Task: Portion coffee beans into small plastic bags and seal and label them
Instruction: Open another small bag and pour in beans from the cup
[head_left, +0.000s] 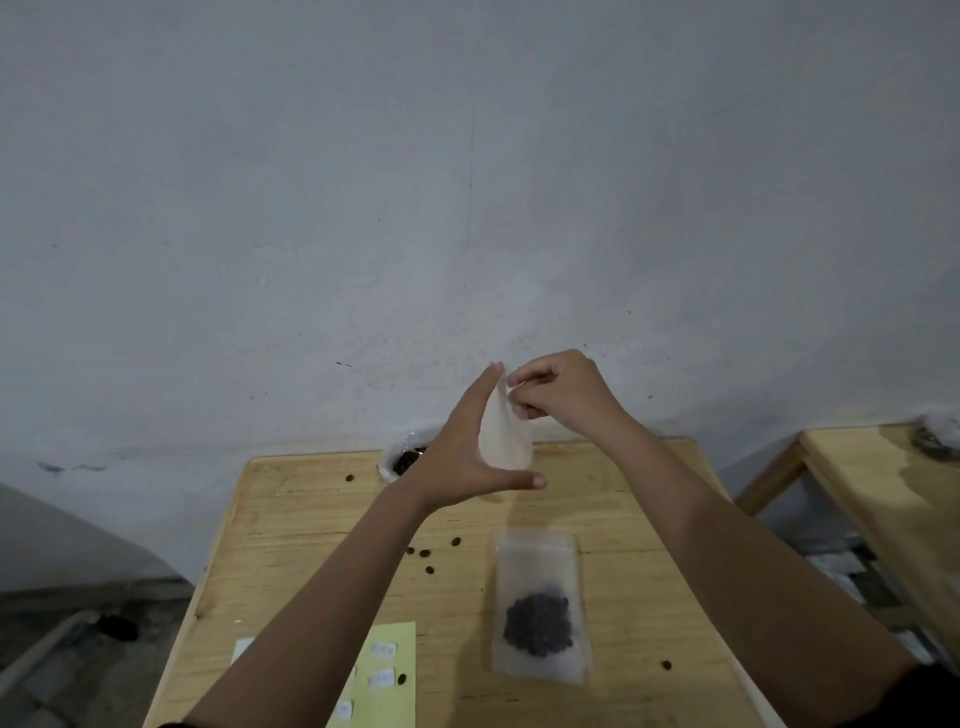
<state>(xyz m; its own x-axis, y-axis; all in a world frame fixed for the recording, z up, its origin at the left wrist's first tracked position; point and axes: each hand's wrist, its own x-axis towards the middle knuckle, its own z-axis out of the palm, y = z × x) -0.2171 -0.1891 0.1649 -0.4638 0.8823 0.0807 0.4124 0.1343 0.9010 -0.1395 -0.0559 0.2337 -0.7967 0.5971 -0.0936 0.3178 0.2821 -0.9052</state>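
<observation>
Two small plastic bags in the head view. One empty translucent plastic bag (506, 436) up in the air above the far half of the pale wooden counter (623, 519), between both hands. Left hand (467, 457) spread wide, straight fingers behind the film and thumb under its lower edge, cradling rather than clamping. Right hand (561, 395) curled, grip pinching the bag's top edge near the mouth. One filled clear bag (537, 561) flat on the counter nearer the body, a dark heap of coffee beans (537, 623) settled in its near half; sealed or not, cannot tell.

Empty bag likely very light, limp and slippery; probably folds and sags under any push, so best taken at the top strip, one lip per hand, to open the mouth. Filled one probably bottom-heavy; better lifted by the top edge and kept upright.

One round white container of beans (402, 460) at the far counter edge, partly hidden by the left hand. About seven loose beans (457, 542) scattered on the wood. One yellow sheet (400, 634) at the near edge with at least three small white labels (383, 649). One second wooden counter (883, 493) off to the right.
</observation>
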